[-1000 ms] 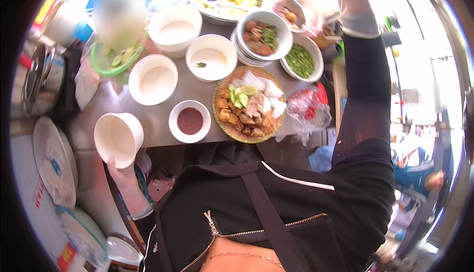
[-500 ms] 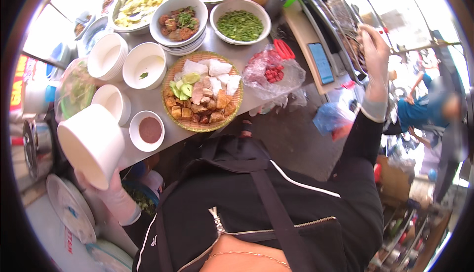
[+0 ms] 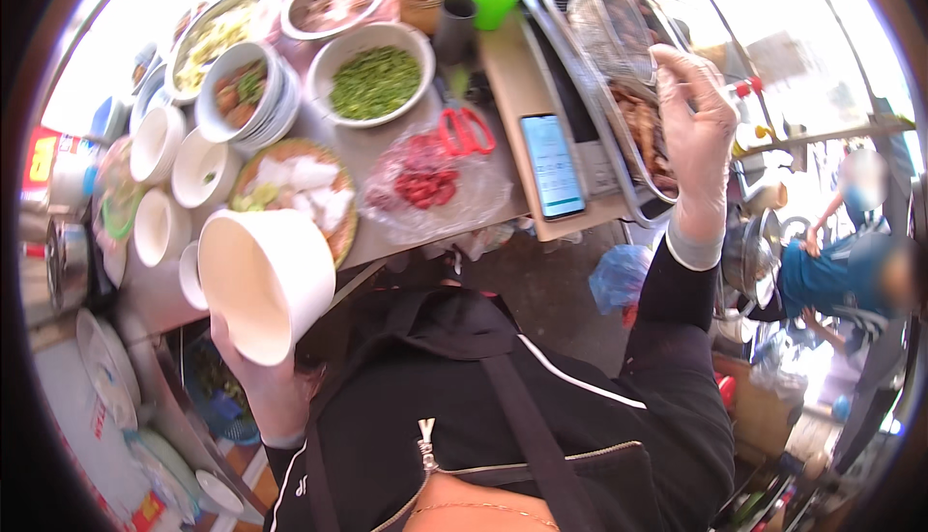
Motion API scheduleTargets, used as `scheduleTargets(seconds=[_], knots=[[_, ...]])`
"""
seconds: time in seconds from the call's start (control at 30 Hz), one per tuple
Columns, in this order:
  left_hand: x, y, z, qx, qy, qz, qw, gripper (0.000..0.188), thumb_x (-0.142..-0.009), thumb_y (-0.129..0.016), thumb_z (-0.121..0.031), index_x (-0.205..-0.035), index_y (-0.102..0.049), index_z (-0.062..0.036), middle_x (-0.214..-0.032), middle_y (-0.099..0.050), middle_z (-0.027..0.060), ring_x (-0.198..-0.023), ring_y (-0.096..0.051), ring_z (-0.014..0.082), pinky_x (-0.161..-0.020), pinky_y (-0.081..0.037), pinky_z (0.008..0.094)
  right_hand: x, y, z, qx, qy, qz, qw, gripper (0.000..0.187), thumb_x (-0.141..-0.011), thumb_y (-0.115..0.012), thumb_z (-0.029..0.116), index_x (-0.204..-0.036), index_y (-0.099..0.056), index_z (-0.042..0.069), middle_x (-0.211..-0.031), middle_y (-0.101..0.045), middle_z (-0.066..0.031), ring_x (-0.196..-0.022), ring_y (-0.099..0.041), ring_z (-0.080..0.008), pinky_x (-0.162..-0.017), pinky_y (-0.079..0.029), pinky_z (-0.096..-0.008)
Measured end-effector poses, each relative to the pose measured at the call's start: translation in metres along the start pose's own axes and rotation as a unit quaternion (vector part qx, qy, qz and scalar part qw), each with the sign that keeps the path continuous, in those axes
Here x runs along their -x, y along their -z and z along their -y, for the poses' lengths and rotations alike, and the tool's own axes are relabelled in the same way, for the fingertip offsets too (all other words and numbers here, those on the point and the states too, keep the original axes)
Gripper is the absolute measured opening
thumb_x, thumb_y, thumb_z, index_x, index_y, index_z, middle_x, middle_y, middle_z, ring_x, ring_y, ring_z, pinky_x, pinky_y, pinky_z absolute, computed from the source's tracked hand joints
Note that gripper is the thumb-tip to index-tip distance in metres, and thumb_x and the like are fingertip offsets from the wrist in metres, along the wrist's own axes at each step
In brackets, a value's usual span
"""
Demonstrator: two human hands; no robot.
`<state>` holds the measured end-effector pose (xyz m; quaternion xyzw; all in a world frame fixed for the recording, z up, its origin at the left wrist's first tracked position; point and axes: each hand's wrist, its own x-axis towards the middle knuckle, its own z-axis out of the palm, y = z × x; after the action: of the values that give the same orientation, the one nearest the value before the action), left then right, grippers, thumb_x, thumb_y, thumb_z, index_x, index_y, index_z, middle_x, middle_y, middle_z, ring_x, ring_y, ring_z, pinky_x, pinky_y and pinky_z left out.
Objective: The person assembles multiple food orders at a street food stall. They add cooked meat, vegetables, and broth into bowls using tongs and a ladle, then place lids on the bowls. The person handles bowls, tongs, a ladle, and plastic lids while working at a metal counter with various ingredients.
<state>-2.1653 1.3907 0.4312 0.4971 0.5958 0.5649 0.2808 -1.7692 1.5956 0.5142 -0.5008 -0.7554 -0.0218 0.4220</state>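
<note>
My gloved left hand (image 3: 266, 387) grips a white paper bowl (image 3: 304, 271) from below, in front of the table's near edge. The bowl lies tilted, its mouth facing left, and its visible inside is bare. My gloved right hand (image 3: 698, 116) is raised beside a metal tray (image 3: 628, 170) of browned meat (image 3: 638, 126). Its fingers are loosely bent and apart, with nothing visible in them. Beyond the left hand, a round woven basket (image 3: 345, 228) carries white noodle pieces (image 3: 314, 184) and cucumber slices (image 3: 259, 197); the held bowl hides part of it.
Several white paper bowls (image 3: 158, 145) stand at left. Behind are a bowl of chopped greens (image 3: 377, 83) and stacked bowls topped with meatballs (image 3: 237, 92). Red-handled scissors (image 3: 467, 132) lie by a bag of red chillies (image 3: 425, 184). A phone (image 3: 553, 167) rests on a board. Another person (image 3: 831, 271) is at right.
My left hand has brought the paper bowl rightward, over part of the basket. My right hand's fingers have loosened beside the meat tray. The view has shifted to the right.
</note>
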Motion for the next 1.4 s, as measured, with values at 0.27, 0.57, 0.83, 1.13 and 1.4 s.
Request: scheduleTargets(seconds=[0.27, 0.57, 0.83, 1.13, 1.4], knots=[[-0.001, 0.013, 0.047, 0.07, 0.058, 0.016, 0.996, 0.078, -0.084, -0.072, -0.013, -0.147, -0.027, -0.0083, -0.147, -0.039, 0.0193, -0.132, -0.044, 0.0302, -0.109, -0.04, 0.046, 0.014, 0.04, -0.04, 0.143, -0.058, 0.07, 0.986, 0.023, -0.09, -0.064, 0.004, -0.113, -0.068, 0.002, -0.098, -0.069, -0.0088, -0.084, -0.064, -0.0125, -0.072, -0.05, -0.0254], [-0.042, 0.037, 0.058, 0.16, -0.043, -0.091, 0.982, 0.069, -0.085, -0.071, -0.009, -0.143, -0.035, 0.0025, -0.14, -0.046, 0.0224, -0.124, -0.051, 0.031, -0.105, -0.044, 0.0462, -0.023, 0.012, -0.077, 0.225, -0.085, 0.089, 0.967, 0.024, -0.087, -0.06, 0.006, -0.11, -0.069, 0.006, -0.106, -0.068, -0.0185, -0.1, -0.065, -0.0338, -0.087, -0.05, -0.0398], [-0.06, 0.064, 0.131, -0.022, -0.206, -0.021, 0.978, 0.087, -0.077, -0.077, 0.002, -0.148, -0.027, -0.0098, -0.147, -0.036, 0.0192, -0.128, -0.047, 0.0343, -0.105, -0.046, 0.0504, -0.026, -0.002, -0.178, 0.248, -0.223, 0.319, 0.887, 0.019, -0.077, -0.064, 0.018, -0.091, -0.075, 0.011, -0.094, -0.071, -0.015, -0.094, -0.068, -0.0312, -0.086, -0.052, -0.0409], [-0.105, 0.023, 0.094, 0.476, 0.218, -0.04, 0.851, 0.06, -0.094, -0.059, -0.033, -0.142, -0.038, -0.0027, -0.139, -0.047, 0.0124, -0.128, -0.046, 0.024, -0.107, -0.041, 0.0431, -0.014, -0.002, -0.179, 0.28, -0.074, 0.1, 0.952, 0.012, -0.086, -0.064, 0.021, -0.095, -0.066, 0.014, -0.086, -0.067, -0.0117, -0.086, -0.066, -0.0336, -0.074, -0.051, -0.0436], [-0.115, -0.011, 0.066, 0.355, 0.246, -0.126, 0.893, 0.064, -0.085, -0.072, -0.009, -0.14, -0.04, 0.0004, -0.131, -0.051, 0.0184, -0.119, -0.052, 0.0279, -0.099, -0.047, 0.0418, -0.042, 0.046, -0.203, 0.042, -0.274, -0.23, 0.933, 0.011, -0.09, -0.067, 0.014, -0.091, -0.073, 0.004, -0.067, -0.066, -0.0054, -0.061, -0.06, -0.012, -0.058, -0.046, -0.0277]])
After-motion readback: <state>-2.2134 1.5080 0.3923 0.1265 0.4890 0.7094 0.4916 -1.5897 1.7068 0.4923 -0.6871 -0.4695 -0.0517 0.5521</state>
